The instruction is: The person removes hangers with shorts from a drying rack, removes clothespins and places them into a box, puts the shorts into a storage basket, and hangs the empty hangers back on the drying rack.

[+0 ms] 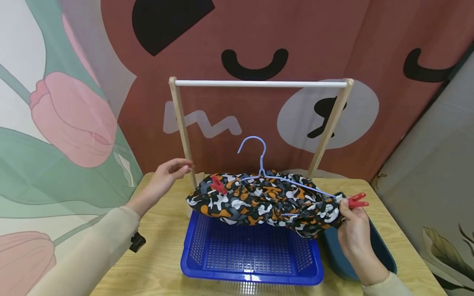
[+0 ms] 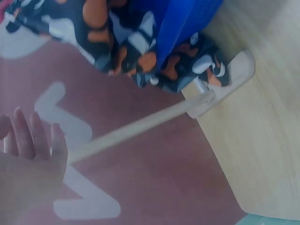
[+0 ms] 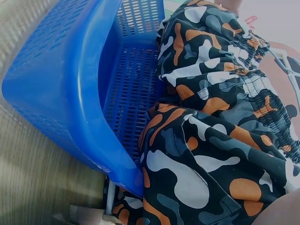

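Note:
Camouflage-print shorts [image 1: 255, 201] in black, orange, white and grey hang bunched on a blue hanger [image 1: 263, 160], its hook upward. A red clothespin [image 1: 218, 185] sits on the left part of the waistband and another red clothespin [image 1: 358, 200] at the right end. My right hand [image 1: 355, 232] pinches the shorts' right end beside that clothespin; its fingertips are partly hidden. My left hand [image 1: 168, 174] holds nothing, fingers loosely bent near the rack's left post [image 1: 183, 131]. In the left wrist view that hand [image 2: 33, 150] is apart from the cloth.
Below the shorts stands a blue plastic basket [image 1: 252, 277] on the wooden table [image 1: 159, 259]. A clothes rack with a white bar [image 1: 259, 84] rises behind it. A dark teal bin [image 1: 383, 242] is at the right, partly under my right arm. A small black object [image 1: 137, 242] shows beside my left sleeve.

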Motion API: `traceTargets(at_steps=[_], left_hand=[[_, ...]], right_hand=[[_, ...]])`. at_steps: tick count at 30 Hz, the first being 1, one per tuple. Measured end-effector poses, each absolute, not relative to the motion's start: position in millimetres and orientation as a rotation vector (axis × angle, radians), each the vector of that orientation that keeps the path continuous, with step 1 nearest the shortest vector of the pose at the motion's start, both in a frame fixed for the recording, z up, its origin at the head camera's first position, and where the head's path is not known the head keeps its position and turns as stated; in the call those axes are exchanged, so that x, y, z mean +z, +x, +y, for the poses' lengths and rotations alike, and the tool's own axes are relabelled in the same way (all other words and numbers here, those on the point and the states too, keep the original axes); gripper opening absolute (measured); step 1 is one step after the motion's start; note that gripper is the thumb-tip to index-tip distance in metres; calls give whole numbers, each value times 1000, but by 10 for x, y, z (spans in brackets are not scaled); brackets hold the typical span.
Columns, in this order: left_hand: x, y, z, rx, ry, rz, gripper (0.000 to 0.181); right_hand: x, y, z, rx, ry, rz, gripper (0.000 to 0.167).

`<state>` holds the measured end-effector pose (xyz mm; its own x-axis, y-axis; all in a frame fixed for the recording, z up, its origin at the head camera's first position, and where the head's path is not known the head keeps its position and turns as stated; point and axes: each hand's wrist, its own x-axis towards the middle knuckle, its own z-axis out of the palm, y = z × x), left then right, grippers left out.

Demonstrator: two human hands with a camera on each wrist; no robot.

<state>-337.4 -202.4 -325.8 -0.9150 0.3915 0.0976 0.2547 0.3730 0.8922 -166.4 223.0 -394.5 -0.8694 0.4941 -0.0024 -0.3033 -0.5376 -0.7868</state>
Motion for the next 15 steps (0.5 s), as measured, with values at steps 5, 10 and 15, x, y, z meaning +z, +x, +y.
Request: traceTargets(at_steps=[5, 10, 15], left_hand=[[-3344, -3245, -1945, 1356, 702, 2398, 43], [-3425, -3138, -1847, 1169, 808, 2372, 45], [-3504, -3061, -1734, 1093, 891, 2371, 37]], right_hand=[[-3943, -1667, 2231, 2390, -334, -1172, 9], [-3944, -1668, 2226, 2402, -329, -1147, 7], [-3952, -1663, 2208, 2424, -309, -1105, 7]])
